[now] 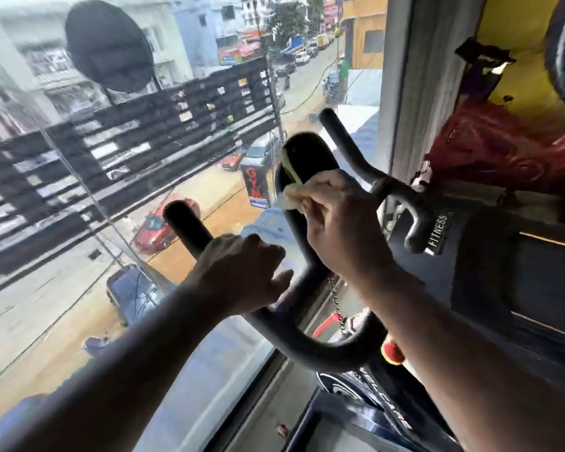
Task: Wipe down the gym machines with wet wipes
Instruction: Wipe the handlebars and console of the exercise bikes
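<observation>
Straight ahead of you, the big window [79, 223] fills the left and far side of the view, with a street, parked cars and a sign reading GYM [255, 184] showing through the glass. To the far right, past the window's edge, a red exercise machine [503, 158] stands by a yellow wall.

Nearer, in the middle, is the machine you are working on. Its dark frame [388, 402] with white lettering lies low and near, and its black handlebar [323, 350] loops up from there into two horns, one reaching far left and one far right. A small plate reading FITNESS [439, 234] sits on the right branch. Between the horns, the black oval console [307, 158] rises against the glass.

Your left hand [242, 272] is on the left horn, its fingers curled round the bar in a firm grip, thumb lying along the near side. Your right hand [343, 223] is raised to the lower part of the console, its fingers bunched and pinching the wet wipe [289, 199]. The pale, crumpled wipe sticks out to the left of your fingertips and lies against the console's face. How much of the wipe is tucked inside your hand, you cannot tell.

A small red and yellow knob [392, 352] shows just beneath your right forearm, beside the handlebar loop.
</observation>
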